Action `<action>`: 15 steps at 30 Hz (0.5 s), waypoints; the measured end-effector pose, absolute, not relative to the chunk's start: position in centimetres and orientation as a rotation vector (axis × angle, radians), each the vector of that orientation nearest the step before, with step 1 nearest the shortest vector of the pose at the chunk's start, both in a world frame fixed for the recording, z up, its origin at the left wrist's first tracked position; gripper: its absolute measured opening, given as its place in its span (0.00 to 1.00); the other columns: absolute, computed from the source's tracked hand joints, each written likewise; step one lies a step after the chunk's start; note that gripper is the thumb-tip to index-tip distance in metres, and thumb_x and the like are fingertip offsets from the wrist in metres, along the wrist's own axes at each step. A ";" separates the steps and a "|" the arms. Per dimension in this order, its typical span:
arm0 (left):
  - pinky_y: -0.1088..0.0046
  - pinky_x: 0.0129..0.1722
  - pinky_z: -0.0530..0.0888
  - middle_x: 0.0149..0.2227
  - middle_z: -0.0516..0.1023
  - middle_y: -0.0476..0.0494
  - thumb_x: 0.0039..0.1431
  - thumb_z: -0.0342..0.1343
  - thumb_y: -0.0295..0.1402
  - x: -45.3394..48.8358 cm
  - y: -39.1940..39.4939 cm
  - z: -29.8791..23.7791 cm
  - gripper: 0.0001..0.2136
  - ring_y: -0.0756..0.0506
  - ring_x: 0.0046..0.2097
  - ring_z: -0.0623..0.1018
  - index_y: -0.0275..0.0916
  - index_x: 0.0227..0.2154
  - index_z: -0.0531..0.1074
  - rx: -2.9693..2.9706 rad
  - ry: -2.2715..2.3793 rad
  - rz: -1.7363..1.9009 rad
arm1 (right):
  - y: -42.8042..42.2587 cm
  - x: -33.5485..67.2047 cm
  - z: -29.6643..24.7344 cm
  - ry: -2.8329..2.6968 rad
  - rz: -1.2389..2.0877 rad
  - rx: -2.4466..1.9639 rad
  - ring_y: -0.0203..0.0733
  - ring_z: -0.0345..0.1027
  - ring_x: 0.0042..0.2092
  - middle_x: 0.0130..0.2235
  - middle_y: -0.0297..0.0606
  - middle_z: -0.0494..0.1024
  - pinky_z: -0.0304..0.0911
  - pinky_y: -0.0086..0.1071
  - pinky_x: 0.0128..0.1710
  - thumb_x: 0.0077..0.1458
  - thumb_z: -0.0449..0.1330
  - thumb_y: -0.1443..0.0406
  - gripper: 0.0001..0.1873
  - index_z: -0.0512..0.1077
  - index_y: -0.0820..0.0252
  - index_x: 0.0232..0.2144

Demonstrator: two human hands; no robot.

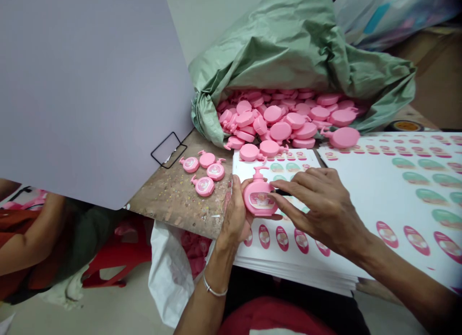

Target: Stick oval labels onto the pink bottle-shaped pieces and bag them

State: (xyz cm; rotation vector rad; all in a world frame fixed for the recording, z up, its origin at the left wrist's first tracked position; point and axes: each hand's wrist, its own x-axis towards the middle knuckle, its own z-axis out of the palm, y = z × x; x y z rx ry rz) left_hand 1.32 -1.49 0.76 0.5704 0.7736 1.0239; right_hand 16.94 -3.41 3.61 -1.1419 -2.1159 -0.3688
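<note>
One pink bottle upright above sticker sheets, held by my left hand, fingers wrapped behind it, my right hand with thumb and index fingers slightly spread at its right edge, four more bottles leftward on the bench.

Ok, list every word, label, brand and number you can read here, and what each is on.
No text is clearly readable.
Bottle in the left hand: label too small and blurred.
Labelled bottles on the table: too small.
Oval stickers on the sheets: print too blurred.
Pale panel, top: dark letters, cut off.
</note>
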 end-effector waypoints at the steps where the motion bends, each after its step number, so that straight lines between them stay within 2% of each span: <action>1: 0.64 0.40 0.79 0.41 0.78 0.38 0.62 0.43 0.55 1.2 -1.5 0.9 0.28 0.41 0.43 0.79 0.35 0.44 0.74 0.578 0.739 1.013 | -3.4 16.9 3.6 -2.121 -0.377 -1.146 0.38 0.63 0.30 0.27 0.37 0.73 0.55 0.36 0.37 0.57 0.60 0.65 0.07 0.76 0.63 0.36; 3: 0.63 0.40 0.79 0.43 0.78 0.38 0.61 0.47 0.52 0.8 -1.7 1.0 0.25 0.41 0.43 0.79 0.36 0.46 0.72 0.630 0.699 0.988 | -3.5 16.8 3.5 -2.134 -0.389 -1.155 0.39 0.63 0.31 0.28 0.37 0.74 0.55 0.37 0.38 0.58 0.59 0.66 0.08 0.75 0.63 0.39; 6: 0.63 0.40 0.79 0.42 0.77 0.43 0.54 0.62 0.40 0.2 -2.1 1.1 0.19 0.43 0.42 0.78 0.38 0.46 0.71 0.742 0.690 0.944 | -3.3 17.1 3.3 -2.167 -0.415 -1.166 0.40 0.64 0.32 0.29 0.38 0.74 0.56 0.39 0.39 0.58 0.57 0.68 0.10 0.74 0.63 0.41; 8: 0.64 0.38 0.80 0.40 0.76 0.45 0.50 0.65 0.34 -0.1 -2.3 1.2 0.19 0.44 0.40 0.78 0.38 0.44 0.70 0.769 0.683 0.902 | -2.9 17.7 3.2 -2.159 -0.481 -1.219 0.41 0.64 0.32 0.28 0.37 0.74 0.56 0.39 0.39 0.59 0.56 0.69 0.11 0.74 0.62 0.43; 10: 0.65 0.35 0.80 0.38 0.76 0.42 0.50 0.65 0.35 -0.1 -2.4 1.3 0.17 0.43 0.39 0.78 0.36 0.41 0.69 0.761 0.672 0.858 | -2.4 18.4 3.0 -2.044 -0.507 -1.327 0.43 0.67 0.34 0.29 0.39 0.75 0.58 0.40 0.39 0.60 0.55 0.68 0.13 0.72 0.61 0.47; 12: 0.67 0.34 0.79 0.37 0.77 0.39 0.51 0.64 0.35 0.1 -2.5 1.4 0.17 0.42 0.39 0.79 0.34 0.41 0.68 0.759 0.674 0.816 | -2.0 18.5 2.7 -1.904 -0.311 -1.406 0.46 0.70 0.40 0.37 0.43 0.77 0.62 0.41 0.42 0.60 0.56 0.64 0.18 0.69 0.59 0.52; 15: 0.69 0.35 0.79 0.37 0.76 0.42 0.48 0.66 0.31 0.6 -2.8 1.1 0.18 0.44 0.38 0.78 0.35 0.42 0.69 0.811 0.693 0.803 | -1.7 17.8 1.9 -1.813 0.216 -1.399 0.49 0.69 0.51 0.54 0.47 0.72 0.66 0.42 0.46 0.53 0.63 0.56 0.33 0.61 0.57 0.59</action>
